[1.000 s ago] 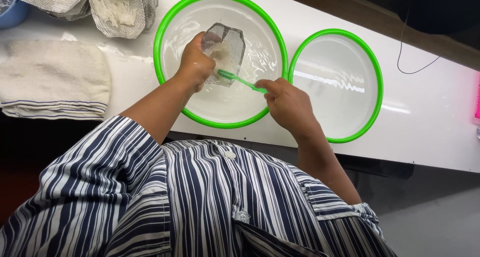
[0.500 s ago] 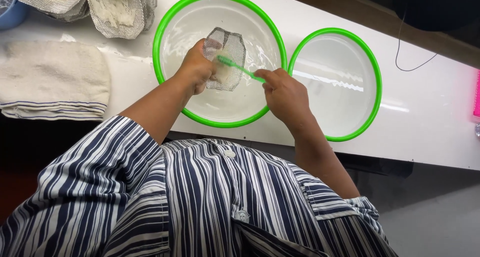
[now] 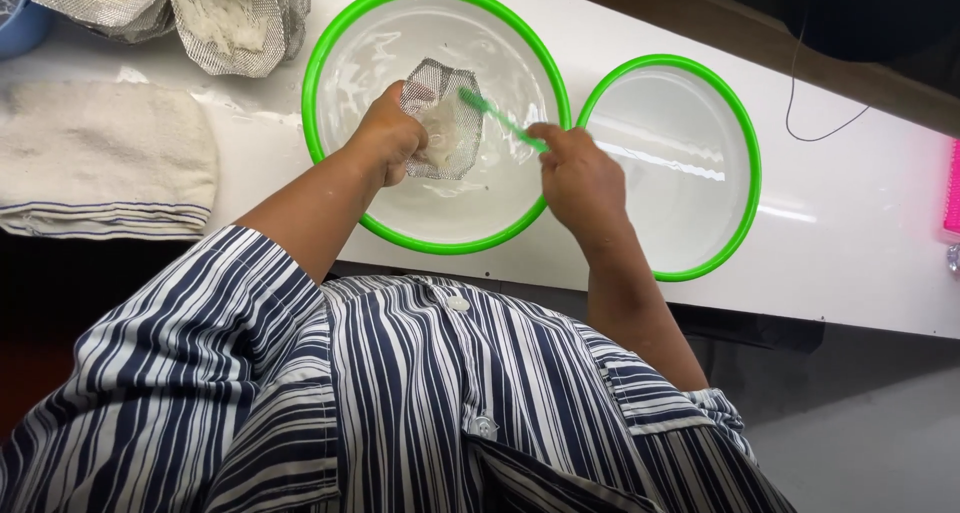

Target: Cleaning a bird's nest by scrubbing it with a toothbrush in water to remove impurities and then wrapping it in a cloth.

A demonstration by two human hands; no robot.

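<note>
the left hand [image 3: 392, 138] is closed around the lower edge of a small metal mesh strainer [image 3: 441, 115], holding it tilted over the water inside the big green-rimmed basin [image 3: 330, 48]. the right hand [image 3: 580, 178] has its fingers curled shut on a green toothbrush [image 3: 502, 123], whose head end lies against the upper right part of the mesh. the basin sits toward the near edge of the white counter [image 3: 850, 223], roughly at its middle.

just beside it on the right, rims almost touching, is a second green-rimmed basin [image 3: 745, 143] holding only water. at the counter's far left corner lie more mesh strainers [image 3: 235, 18] with white residue in them, and a blue bowl [image 3: 20, 23] is cut off by the frame. a folded white towel [image 3: 100, 158] lies along the left part of the near edge. a pink object [image 3: 952, 188] shows at the right edge, and a thin black cable [image 3: 815, 93] hangs behind the counter. the person's striped shirt [image 3: 400, 403] fills the foreground and hides the counter's near edge.

since half a second ago the toothbrush has shifted up across the mesh, while the strainer stays in the same grip.
</note>
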